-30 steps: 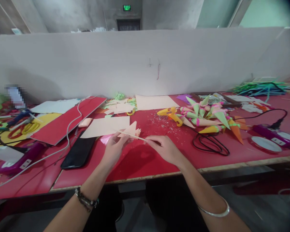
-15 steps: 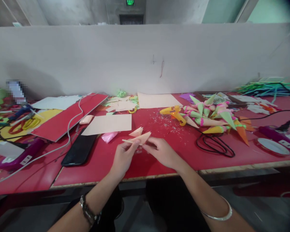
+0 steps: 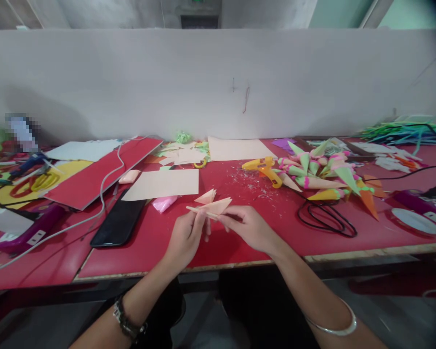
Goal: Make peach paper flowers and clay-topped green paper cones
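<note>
Pinched between my fingers is a small folded piece of peach paper [image 3: 221, 206], with a thin pale stick [image 3: 193, 210] along its lower edge. My left hand [image 3: 187, 235] grips the stick and the paper's left end. My right hand [image 3: 249, 228] closes on the lower right part of the same piece. Just behind, another peach paper triangle [image 3: 205, 197] rests on the red table [image 3: 218, 249]. A peach sheet [image 3: 163, 184] lies to the left, partly over a black phone [image 3: 118, 223].
Behind my right hand is a yellow glue gun [image 3: 263, 169] with a black cord [image 3: 323, 225]. Paper cones [image 3: 312, 177] are heaped to its right. At the left are a red board [image 3: 101, 174], a white cable [image 3: 103, 194] and a purple power strip [image 3: 32, 232].
The folded paper and stick have shifted slightly right and tilted, the stick now sloping down to the right. My left hand's lower fingers show more below the paper. The view has moved a little.
</note>
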`<move>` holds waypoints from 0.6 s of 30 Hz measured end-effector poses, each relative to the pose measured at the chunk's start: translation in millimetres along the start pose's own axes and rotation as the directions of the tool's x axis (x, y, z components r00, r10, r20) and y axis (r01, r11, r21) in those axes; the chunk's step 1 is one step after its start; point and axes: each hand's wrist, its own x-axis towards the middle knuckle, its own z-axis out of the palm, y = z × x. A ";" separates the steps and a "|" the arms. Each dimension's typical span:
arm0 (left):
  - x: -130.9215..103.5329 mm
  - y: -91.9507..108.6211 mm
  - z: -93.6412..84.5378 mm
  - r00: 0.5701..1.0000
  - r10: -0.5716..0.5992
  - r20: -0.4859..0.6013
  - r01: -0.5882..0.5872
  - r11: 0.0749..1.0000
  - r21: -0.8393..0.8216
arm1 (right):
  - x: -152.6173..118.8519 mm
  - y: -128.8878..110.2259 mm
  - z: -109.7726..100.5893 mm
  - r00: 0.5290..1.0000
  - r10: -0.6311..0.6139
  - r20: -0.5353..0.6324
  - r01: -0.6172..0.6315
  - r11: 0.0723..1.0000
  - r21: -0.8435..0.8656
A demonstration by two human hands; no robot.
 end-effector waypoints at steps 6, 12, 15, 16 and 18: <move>1.5 4.3 -2.7 0.997 0.012 0.081 -0.010 1.000 -0.029 | -0.8 -6.4 5.2 0.998 -0.062 -0.025 0.063 0.996 0.065; -3.4 8.2 2.8 0.997 0.013 0.079 -0.010 0.999 -0.037 | -2.2 -10.7 7.4 0.985 -0.175 -0.015 0.173 0.983 -0.061; -3.4 7.7 2.7 1.000 -0.011 0.023 0.012 1.000 -0.019 | -3.8 -11.5 6.1 0.979 -0.205 0.000 0.199 0.950 -0.242; -2.8 7.2 1.7 1.000 -0.017 0.012 0.017 1.000 -0.008 | -4.2 -12.0 6.1 0.980 -0.201 0.004 0.193 0.936 -0.295; -1.5 5.8 -1.5 0.999 -0.017 0.031 0.016 1.000 0.007 | -5.0 -13.5 7.1 0.982 -0.188 0.017 0.180 0.906 -0.382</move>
